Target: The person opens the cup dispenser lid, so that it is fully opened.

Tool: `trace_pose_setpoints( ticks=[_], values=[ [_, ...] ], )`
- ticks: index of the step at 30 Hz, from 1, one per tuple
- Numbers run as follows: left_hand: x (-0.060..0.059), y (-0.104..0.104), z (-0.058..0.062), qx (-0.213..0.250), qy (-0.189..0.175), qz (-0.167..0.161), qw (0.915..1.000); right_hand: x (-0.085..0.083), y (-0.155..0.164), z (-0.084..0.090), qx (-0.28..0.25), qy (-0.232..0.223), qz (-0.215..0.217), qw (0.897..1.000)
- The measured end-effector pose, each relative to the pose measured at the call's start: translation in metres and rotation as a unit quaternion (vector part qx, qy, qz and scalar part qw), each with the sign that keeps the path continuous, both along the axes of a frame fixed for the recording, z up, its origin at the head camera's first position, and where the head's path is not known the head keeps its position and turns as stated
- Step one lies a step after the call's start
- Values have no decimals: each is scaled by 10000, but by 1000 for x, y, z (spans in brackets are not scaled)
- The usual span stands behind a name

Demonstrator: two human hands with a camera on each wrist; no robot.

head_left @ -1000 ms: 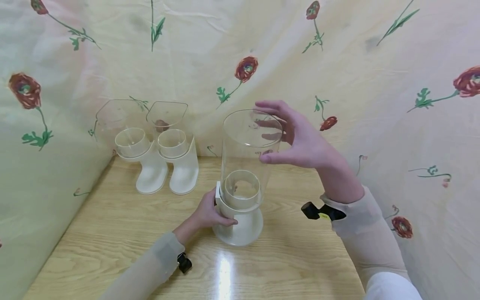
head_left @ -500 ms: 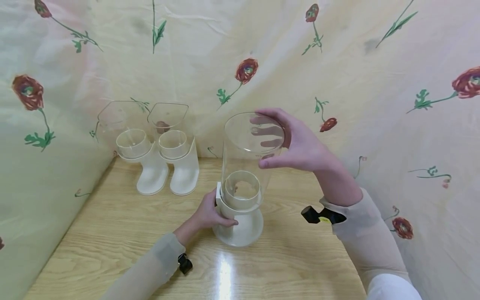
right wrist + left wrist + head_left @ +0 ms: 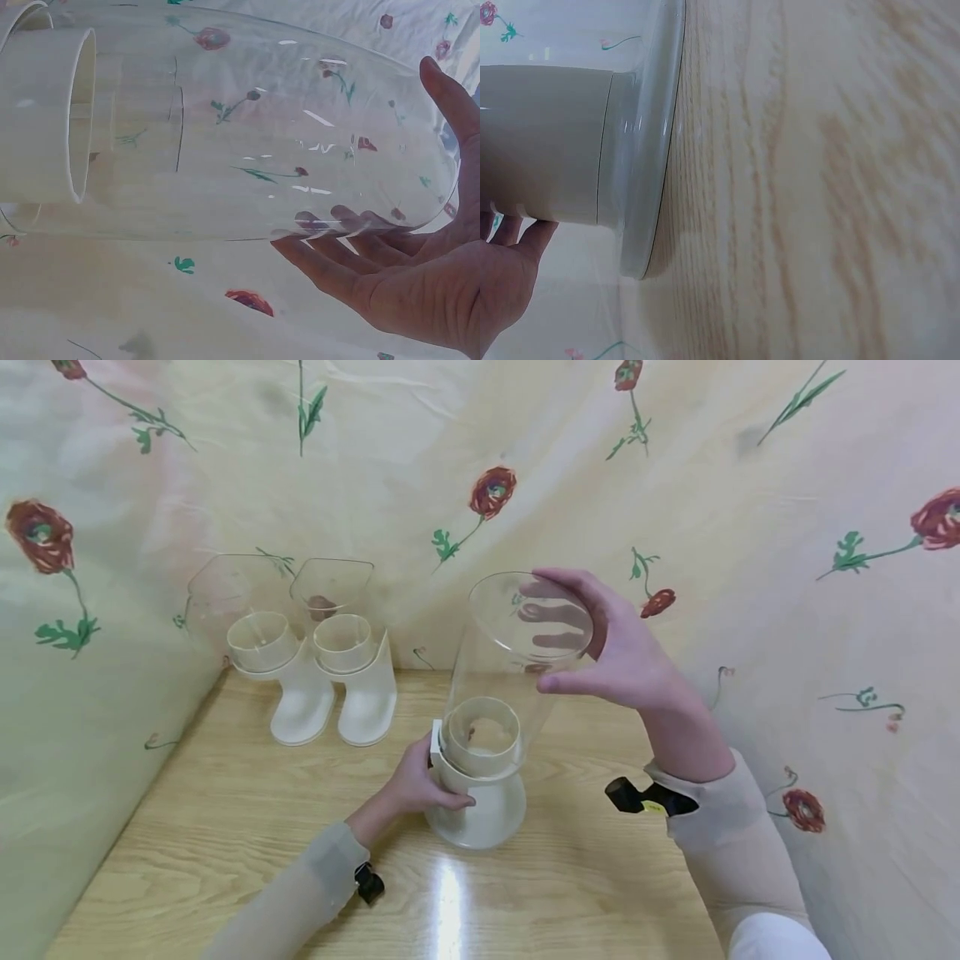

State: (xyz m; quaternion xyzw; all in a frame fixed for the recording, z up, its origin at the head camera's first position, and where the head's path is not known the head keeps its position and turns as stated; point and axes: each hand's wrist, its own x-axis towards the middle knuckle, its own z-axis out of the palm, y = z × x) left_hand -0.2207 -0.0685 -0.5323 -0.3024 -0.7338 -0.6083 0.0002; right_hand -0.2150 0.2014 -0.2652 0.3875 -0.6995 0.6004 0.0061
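A tall clear cylinder (image 3: 510,652) sits in the collar of a white flared base (image 3: 483,810) at the middle of the wooden table (image 3: 225,827). The cylinder leans to the right at its top. My right hand (image 3: 607,647) grips its upper rim, thumb in front and fingers behind. My left hand (image 3: 416,785) holds the base's collar from the left. In the right wrist view, the cylinder (image 3: 247,127) lies across my right hand's fingers (image 3: 337,270), with the white collar (image 3: 67,112) at its far end. The left wrist view shows the base (image 3: 570,150) and my left hand (image 3: 506,281).
Two more clear containers on white bases (image 3: 281,668) (image 3: 356,664) stand side by side at the table's back left. A pale flowered cloth (image 3: 712,485) hangs close behind and along both sides. Bare wood lies in front of the base.
The cylinder's top has tipped to the right, and my right hand went with it. My left hand has stayed on the base.
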Motion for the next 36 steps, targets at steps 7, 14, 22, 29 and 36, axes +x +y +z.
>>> trace_pose_setpoints(
  ticks=[7,14,22,29,36],
  values=[
    [-2,0,-2,35,329,-56,9994,-1,-2,11,12,97,-139,9999],
    [-3,0,-4,19,281,-105,9995,-3,8,22,-422,127,-98,9990],
    [-11,-11,-3,189,-73,-871,9960,2,21,34,-841,-123,-294,9959],
    [9,-15,-13,-338,-113,-68,9993,2,24,36,-937,-178,-359,9948],
    [3,-19,-13,-719,-518,-80,9960,-1,31,34,-975,-142,-522,9938]
  ],
)
